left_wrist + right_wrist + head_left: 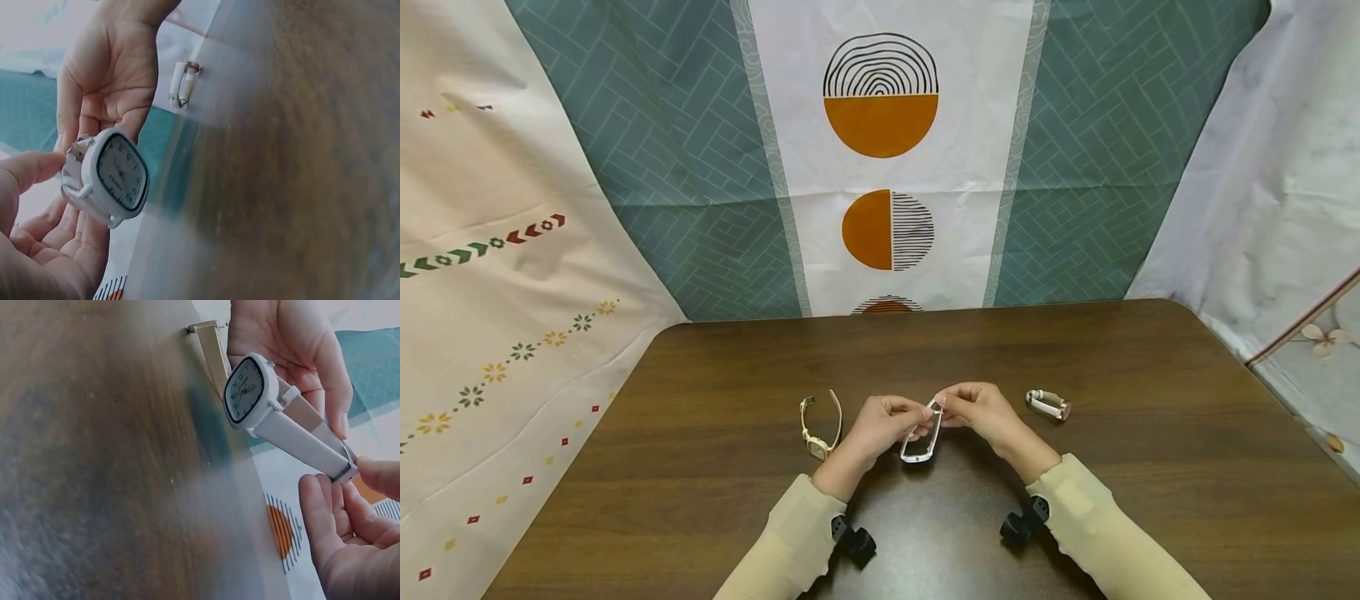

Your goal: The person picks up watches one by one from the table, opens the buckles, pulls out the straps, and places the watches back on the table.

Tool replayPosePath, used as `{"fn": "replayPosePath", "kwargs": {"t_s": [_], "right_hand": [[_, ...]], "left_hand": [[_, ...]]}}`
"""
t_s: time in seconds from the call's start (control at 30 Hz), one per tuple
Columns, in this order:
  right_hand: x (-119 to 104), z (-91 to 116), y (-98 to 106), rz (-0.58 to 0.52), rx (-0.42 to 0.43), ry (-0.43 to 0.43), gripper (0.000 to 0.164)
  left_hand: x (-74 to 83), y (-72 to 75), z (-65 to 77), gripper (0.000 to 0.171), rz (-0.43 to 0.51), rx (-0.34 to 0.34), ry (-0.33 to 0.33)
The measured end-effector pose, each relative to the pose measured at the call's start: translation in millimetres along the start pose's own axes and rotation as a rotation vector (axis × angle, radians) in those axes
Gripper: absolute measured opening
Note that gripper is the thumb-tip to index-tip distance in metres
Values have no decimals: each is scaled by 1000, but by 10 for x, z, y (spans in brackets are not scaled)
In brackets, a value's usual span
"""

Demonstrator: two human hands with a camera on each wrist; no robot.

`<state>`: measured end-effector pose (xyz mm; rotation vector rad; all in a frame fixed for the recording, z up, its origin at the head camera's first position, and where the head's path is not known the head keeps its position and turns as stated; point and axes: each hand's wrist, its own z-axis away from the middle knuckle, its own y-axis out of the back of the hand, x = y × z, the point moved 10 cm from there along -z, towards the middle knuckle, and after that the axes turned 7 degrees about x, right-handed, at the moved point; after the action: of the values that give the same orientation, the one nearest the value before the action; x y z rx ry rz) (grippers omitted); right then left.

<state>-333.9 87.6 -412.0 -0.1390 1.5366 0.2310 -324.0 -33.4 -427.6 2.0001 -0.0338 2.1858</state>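
Note:
A white wristwatch point(245, 392) with a squarish case and pale dial hangs just above the table, dial end lowest. My left hand point(883, 425) pinches its white strap from the left. From the other side, my right hand point(981, 412) grips the strap near the metal buckle point(347, 465). In the right wrist view the two strap halves meet at that buckle; whether it is fastened I cannot tell. Left of my left hand lies a gold-toned watch point(817, 448) with its strap spread apart. A white-strapped watch with a rose-gold case point(1058, 408) lies right of my right hand.
The brown wooden table point(700, 500) spreads under both hands. A patterned teal and white cloth point(895, 175) hangs behind its far edge. White cloths drape at the left and right sides.

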Motion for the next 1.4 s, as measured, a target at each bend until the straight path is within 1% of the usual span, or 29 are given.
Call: {"fn": "replayPosePath", "kwargs": {"t_s": [0.2,0.37,0.47,0.53,0.73,0.93,0.97,1.07,1.13,1.23,1.3,1.4], "right_hand": [[-11,-9,-36,-82,32,14,29],[23,-20,-64,-102,29,-2,30],[9,-23,-64,-91,14,5,30],[-14,-28,-52,-74,10,14,30],[-78,-42,-28,25,-23,31,30],[-101,-33,-97,80,-108,25,35],[-105,-32,-102,90,-115,26,34],[-126,-31,-110,124,-131,40,30],[-140,-28,-112,141,-136,46,27],[-167,-22,-111,159,-136,75,25],[-175,-20,-95,163,-114,90,24],[-166,-14,-74,161,-74,104,23]], "left_hand": [[-30,38,-15,22,40,23,16],[-35,64,-5,21,42,31,20],[-18,59,3,22,45,25,14],[11,50,5,23,40,16,-6],[78,33,7,25,23,-19,-58],[140,-2,12,22,-32,-90,-114],[155,-12,15,22,-43,-102,-127],[181,-24,26,22,-61,-122,-135],[192,-26,33,22,-70,-127,-142],[189,-24,30,22,-69,-123,-131],[193,-26,28,23,-59,-119,-136],[177,-25,24,23,-30,-110,-117]]}}
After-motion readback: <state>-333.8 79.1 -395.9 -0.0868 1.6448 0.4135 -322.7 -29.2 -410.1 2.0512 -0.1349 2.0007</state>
